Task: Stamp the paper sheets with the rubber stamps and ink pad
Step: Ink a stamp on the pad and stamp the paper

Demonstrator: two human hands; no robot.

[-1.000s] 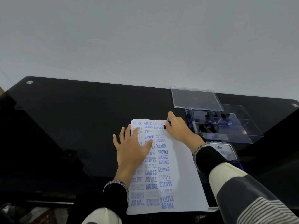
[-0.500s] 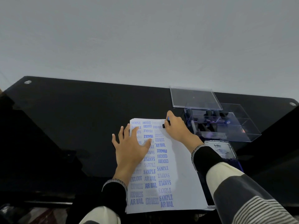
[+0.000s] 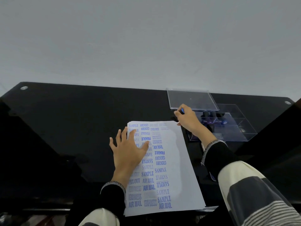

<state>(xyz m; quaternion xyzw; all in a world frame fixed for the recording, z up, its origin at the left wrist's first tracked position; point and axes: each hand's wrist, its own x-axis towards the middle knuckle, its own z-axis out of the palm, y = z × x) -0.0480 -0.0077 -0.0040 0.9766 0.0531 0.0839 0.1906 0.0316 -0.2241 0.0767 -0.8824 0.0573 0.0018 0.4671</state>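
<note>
While the right hand (image 3: 187, 119) hides its stamp (image 3: 182, 110), only blue shows.

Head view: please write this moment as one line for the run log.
left hand flat on paper | right hand holds stamp, off the paper, near clear box

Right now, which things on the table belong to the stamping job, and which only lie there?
For the job: paper, held flat by the left hand; stamp gripped in the right hand; clear box holding more stamps.

Just lying about: box lid.
</note>
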